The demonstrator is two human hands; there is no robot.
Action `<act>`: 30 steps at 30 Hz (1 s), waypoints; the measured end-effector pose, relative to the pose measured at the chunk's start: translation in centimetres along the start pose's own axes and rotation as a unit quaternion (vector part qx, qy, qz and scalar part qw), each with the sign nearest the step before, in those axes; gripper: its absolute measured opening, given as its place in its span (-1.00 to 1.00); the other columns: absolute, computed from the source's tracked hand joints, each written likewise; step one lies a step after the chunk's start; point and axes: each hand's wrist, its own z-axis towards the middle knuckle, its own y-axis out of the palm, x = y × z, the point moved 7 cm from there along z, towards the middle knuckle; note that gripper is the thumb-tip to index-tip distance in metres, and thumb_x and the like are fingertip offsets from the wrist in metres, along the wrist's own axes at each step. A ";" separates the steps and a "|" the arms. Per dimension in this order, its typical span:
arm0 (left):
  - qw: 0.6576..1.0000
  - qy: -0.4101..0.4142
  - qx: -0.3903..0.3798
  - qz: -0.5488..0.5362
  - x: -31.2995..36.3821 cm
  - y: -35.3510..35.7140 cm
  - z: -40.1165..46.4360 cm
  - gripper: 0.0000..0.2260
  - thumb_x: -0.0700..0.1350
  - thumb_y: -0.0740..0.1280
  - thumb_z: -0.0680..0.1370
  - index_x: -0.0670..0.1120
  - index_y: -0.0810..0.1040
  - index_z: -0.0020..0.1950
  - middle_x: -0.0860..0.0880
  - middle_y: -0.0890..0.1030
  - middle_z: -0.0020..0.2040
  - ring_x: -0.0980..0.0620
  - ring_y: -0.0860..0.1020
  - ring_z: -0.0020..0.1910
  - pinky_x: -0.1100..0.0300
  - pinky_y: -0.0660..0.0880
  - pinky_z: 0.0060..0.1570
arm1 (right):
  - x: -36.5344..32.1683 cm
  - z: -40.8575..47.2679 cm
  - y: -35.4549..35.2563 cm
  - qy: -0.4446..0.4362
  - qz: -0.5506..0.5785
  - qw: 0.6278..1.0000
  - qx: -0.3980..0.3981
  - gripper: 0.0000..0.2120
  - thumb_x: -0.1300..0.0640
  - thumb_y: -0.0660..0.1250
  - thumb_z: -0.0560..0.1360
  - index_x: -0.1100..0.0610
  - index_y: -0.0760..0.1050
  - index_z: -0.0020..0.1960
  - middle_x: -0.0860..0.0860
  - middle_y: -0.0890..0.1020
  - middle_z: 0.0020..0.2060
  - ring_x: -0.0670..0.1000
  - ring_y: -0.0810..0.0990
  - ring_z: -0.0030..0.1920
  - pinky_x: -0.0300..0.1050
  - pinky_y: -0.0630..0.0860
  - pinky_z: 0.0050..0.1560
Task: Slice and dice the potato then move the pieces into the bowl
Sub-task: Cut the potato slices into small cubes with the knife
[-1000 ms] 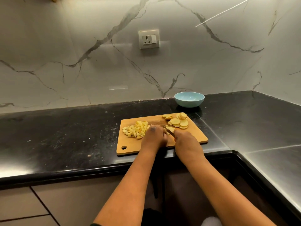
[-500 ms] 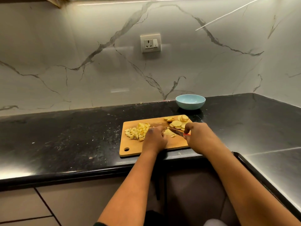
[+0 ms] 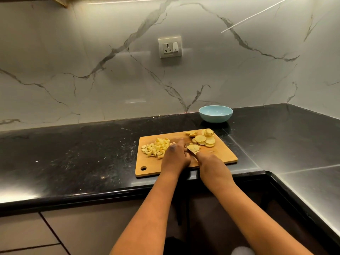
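- Knife (image 3: 191, 152) is back over the slices (image 3: 193, 148) mid-board, gripped by the right hand (image 3: 209, 163), having swung rightward half a second ago.
- Left hand (image 3: 175, 157) curls, steadying them; fingertips hidden.
- Dicing continues; bowl (image 3: 215, 113) beyond the board's far-right corner looks empty.

We get one head-worn view, wide-angle, looking forward and down from above the forearms onto the black bench (image 3: 92, 159). Cutting board (image 3: 217, 159) sits mid-frame, near; marble wall (image 3: 110, 70) fills the upper half.
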 end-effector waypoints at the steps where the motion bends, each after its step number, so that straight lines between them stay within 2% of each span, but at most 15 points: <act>1: 1.000 0.000 -0.002 0.002 0.0 0.0 0.0 -0.72 -0.25 0.23 0.48 -0.15 0.58 0.15 -0.15 0.66 -0.08 -0.08 0.61 -0.07 0.20 0.50 -0.12 | -0.2 0.2 -0.1 0.002 -0.004 1.000 -0.009 -0.83 0.27 0.17 0.59 0.09 0.48 0.07 0.08 0.60 -0.07 0.08 0.59 -0.08 -0.07 0.56 -0.09; 5: 1.000 0.011 -0.006 0.007 0.2 0.1 -0.2 -0.79 -0.22 0.25 0.50 -0.15 0.58 0.09 -0.12 0.65 -0.15 -0.04 0.60 -0.15 0.24 0.47 -0.21 | 0.5 0.8 -1.9 0.044 -0.014 0.997 -0.057 -0.83 0.27 0.23 0.56 0.07 0.51 0.05 0.05 0.55 -0.06 0.04 0.54 -0.11 -0.05 0.57 -0.06; 8: 1.000 0.013 0.002 -0.002 0.0 0.1 -0.2 -0.84 -0.18 0.29 0.52 -0.12 0.57 0.07 -0.07 0.64 -0.16 0.01 0.60 -0.16 0.23 0.53 -0.18 | 2.2 0.4 -3.6 0.077 -0.004 0.993 -0.091 -0.87 0.19 0.33 0.54 0.01 0.53 0.05 0.01 0.50 -0.11 0.02 0.54 -0.12 -0.07 0.58 -0.06; 10: 1.000 0.014 0.004 -0.006 -0.1 0.1 -0.1 -0.83 -0.17 0.31 0.52 -0.10 0.57 0.09 -0.05 0.62 -0.12 0.03 0.57 -0.12 0.24 0.53 -0.14 | 3.6 0.1 -4.6 0.094 0.047 0.989 -0.101 -0.93 0.09 0.36 0.54 -0.02 0.54 0.02 -0.01 0.53 -0.13 -0.01 0.54 -0.13 -0.15 0.53 -0.15; 12: 1.000 0.018 0.012 -0.010 -0.2 0.1 -0.1 -0.82 -0.17 0.31 0.52 -0.10 0.57 0.10 -0.05 0.61 -0.09 0.04 0.55 -0.08 0.26 0.52 -0.11 | 5.1 0.1 -5.1 0.108 0.111 0.983 -0.102 -0.95 0.04 0.38 0.53 -0.02 0.53 -0.03 0.00 0.63 -0.21 -0.06 0.55 -0.28 -0.19 0.50 -0.29; 13: 1.000 0.022 0.018 -0.009 -0.2 0.1 -0.1 -0.81 -0.17 0.32 0.51 -0.11 0.58 0.11 -0.05 0.61 -0.07 0.04 0.54 -0.07 0.26 0.51 -0.09 | 5.9 0.3 -5.3 0.114 0.135 0.980 -0.090 -0.95 0.03 0.38 0.53 -0.02 0.54 -0.05 0.00 0.65 -0.28 -0.07 0.54 -0.35 -0.18 0.51 -0.33; 15: 0.999 0.033 0.027 -0.006 -0.2 0.1 0.0 -0.80 -0.16 0.33 0.52 -0.11 0.59 0.13 -0.05 0.61 -0.05 0.05 0.53 -0.04 0.24 0.53 -0.05 | 7.3 1.1 -5.3 0.126 0.168 0.976 -0.052 -0.93 0.00 0.38 0.53 -0.01 0.54 -0.06 -0.01 0.66 -0.34 -0.06 0.58 -0.36 -0.14 0.56 -0.29; 17: 0.998 0.050 0.033 0.000 0.0 0.2 0.1 -0.83 -0.16 0.33 0.53 -0.10 0.59 0.11 -0.04 0.60 -0.03 0.06 0.52 -0.02 0.24 0.52 0.00 | 7.9 2.2 -4.8 0.133 0.199 0.971 -0.011 -0.92 0.00 0.37 0.54 0.00 0.53 -0.05 -0.01 0.66 -0.34 -0.07 0.60 -0.30 -0.12 0.57 -0.25; 20: 0.997 0.063 0.037 -0.001 0.0 0.3 0.2 -0.87 -0.16 0.34 0.55 -0.11 0.61 0.07 -0.03 0.61 -0.02 0.06 0.50 0.00 0.27 0.44 0.02 | 7.3 4.0 -3.0 0.138 0.249 0.958 0.030 -0.93 0.04 0.33 0.57 0.03 0.52 -0.01 0.01 0.66 -0.30 -0.06 0.60 -0.30 -0.15 0.54 -0.31; 23: 0.998 0.053 0.045 0.002 -0.2 0.3 0.4 -0.94 -0.12 0.36 0.56 -0.09 0.58 -0.06 -0.04 0.59 -0.11 0.08 0.44 -0.11 0.25 0.40 -0.08 | 6.2 5.0 -1.2 0.108 0.264 0.954 0.091 -0.91 0.09 0.30 0.58 0.08 0.52 0.05 0.02 0.64 -0.24 0.01 0.62 -0.22 -0.09 0.53 -0.20; 27: 0.996 0.063 0.060 0.011 -0.1 0.1 0.2 -0.83 -0.02 0.37 0.55 0.00 0.44 -0.17 0.04 0.47 -0.21 0.09 0.38 -0.17 0.24 0.32 -0.17 | 5.2 4.6 -0.2 0.030 0.247 0.951 0.184 -0.87 0.16 0.27 0.59 0.16 0.49 0.11 -0.01 0.58 -0.23 -0.05 0.52 -0.27 -0.23 0.37 -0.31; 30: 0.997 0.046 0.057 0.025 -0.2 0.6 0.6 -0.81 0.08 0.37 0.54 -0.01 0.49 -0.05 0.05 0.50 -0.10 0.07 0.43 -0.06 0.26 0.35 -0.10 | 5.8 4.8 -0.2 0.038 0.252 0.947 0.197 -0.88 0.16 0.27 0.59 0.15 0.48 0.11 -0.01 0.58 -0.22 -0.03 0.54 -0.26 -0.29 0.38 -0.30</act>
